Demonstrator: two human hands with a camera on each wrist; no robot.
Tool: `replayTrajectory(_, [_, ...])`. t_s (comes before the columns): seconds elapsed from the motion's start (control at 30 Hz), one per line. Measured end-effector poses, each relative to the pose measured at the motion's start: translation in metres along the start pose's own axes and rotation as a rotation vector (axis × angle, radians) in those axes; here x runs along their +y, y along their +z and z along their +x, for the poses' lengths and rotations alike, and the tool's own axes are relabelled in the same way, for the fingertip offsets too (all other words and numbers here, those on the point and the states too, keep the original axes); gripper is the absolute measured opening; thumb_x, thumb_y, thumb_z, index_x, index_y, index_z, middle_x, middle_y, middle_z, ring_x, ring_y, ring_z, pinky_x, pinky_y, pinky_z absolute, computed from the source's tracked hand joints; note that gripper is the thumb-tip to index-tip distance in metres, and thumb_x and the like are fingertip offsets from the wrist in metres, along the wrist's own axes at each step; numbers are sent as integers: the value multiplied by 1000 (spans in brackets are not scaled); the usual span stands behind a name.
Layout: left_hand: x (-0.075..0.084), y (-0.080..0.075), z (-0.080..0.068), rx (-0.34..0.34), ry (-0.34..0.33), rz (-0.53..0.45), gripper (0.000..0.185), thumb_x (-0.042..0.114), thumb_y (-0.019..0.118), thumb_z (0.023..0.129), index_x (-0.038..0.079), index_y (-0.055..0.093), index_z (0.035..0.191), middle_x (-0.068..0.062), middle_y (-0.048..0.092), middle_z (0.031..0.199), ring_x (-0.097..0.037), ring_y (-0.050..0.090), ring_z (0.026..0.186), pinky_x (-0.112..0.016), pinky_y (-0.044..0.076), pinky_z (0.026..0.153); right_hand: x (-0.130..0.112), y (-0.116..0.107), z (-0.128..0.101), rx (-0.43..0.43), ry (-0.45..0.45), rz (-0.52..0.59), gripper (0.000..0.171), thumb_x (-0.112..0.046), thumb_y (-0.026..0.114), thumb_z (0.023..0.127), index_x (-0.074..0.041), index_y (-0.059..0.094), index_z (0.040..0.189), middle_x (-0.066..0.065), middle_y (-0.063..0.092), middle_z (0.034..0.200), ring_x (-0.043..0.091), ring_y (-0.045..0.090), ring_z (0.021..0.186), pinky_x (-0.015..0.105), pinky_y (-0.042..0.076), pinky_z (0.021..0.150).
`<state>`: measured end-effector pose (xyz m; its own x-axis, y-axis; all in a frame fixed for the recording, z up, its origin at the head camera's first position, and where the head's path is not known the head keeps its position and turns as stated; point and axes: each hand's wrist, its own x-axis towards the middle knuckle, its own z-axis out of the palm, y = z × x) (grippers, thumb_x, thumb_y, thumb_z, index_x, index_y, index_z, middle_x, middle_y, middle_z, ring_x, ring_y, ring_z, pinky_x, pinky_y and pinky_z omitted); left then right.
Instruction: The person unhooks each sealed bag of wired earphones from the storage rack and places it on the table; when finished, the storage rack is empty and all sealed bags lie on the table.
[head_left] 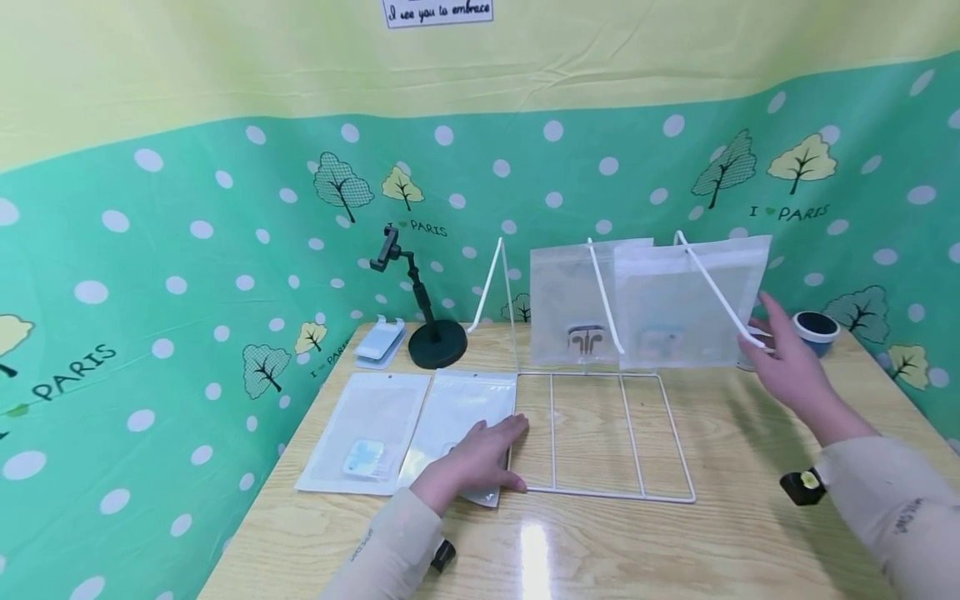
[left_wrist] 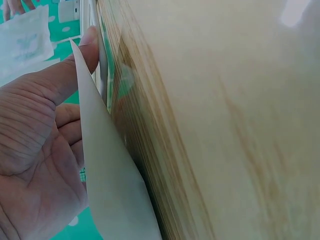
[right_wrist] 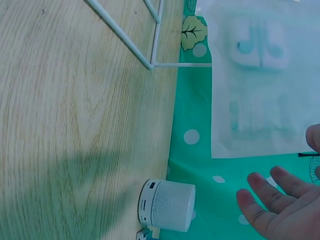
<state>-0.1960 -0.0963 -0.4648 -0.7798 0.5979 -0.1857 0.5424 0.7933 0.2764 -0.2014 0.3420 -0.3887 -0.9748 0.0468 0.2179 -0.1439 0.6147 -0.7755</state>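
Note:
A white wire rack (head_left: 622, 495) stands on the wooden table (head_left: 750, 517), with two frosted bags upright between its prongs. The right bag (head_left: 675, 292) and the left one (head_left: 562, 292) both hold earphones. Two more bags lie flat at the left; the nearer one (head_left: 457, 408) is under my left hand (head_left: 480, 454), fingers straight on it. In the left wrist view my thumb sits at the edge of this bag (left_wrist: 110, 200). My right hand (head_left: 787, 367) hovers open, fingers spread, just beside the right edge of the upright bag (right_wrist: 250, 100).
A black phone holder on a round base (head_left: 435, 333) and a small white folding stand (head_left: 381, 340) are at the back left. A small white speaker (right_wrist: 167, 205) and a blue-rimmed round object (head_left: 816, 327) sit at the back right. Green dotted cloth lines the walls.

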Motion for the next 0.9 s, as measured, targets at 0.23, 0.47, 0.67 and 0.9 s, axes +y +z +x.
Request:
replayTrajectory(0.23, [-2, 1, 1, 3, 4, 4, 98, 48, 79, 76, 11, 32, 153, -6, 31, 157, -19, 26, 145, -53, 21, 116, -3, 5, -1, 27, -35, 13, 71, -27, 41, 105, -27, -7, 157, 40, 25, 148, 62, 32, 127, 73, 36, 91])
replayTrajectory(0.47, [-2, 0, 0, -3, 6, 12, 98, 50, 78, 76, 12, 31, 153, -5, 30, 158, -17, 25, 145, -52, 22, 116, 1, 10, 0, 55, -43, -4, 75, -27, 44, 104, -28, -11, 156, 41, 32, 142, 62, 43, 117, 51, 54, 83])
replayTrajectory(0.67, [-2, 0, 0, -2, 11, 16, 98, 50, 78, 77, 11, 31, 153, -5, 30, 158, -17, 25, 145, -52, 21, 116, 2, 13, -1, 75, -53, 1, 77, -23, 44, 104, -23, -13, 156, 44, 36, 136, 61, 48, 110, 4, 42, 62])
replayTrajectory(0.9, [-3, 0, 0, 5, 16, 22, 97, 50, 78, 77, 12, 32, 153, -5, 32, 157, -17, 27, 144, -52, 22, 116, -1, 15, 0, 115, -83, -79, 74, -21, 43, 104, -17, -9, 157, 39, 48, 123, 44, 54, 93, 16, 40, 58])
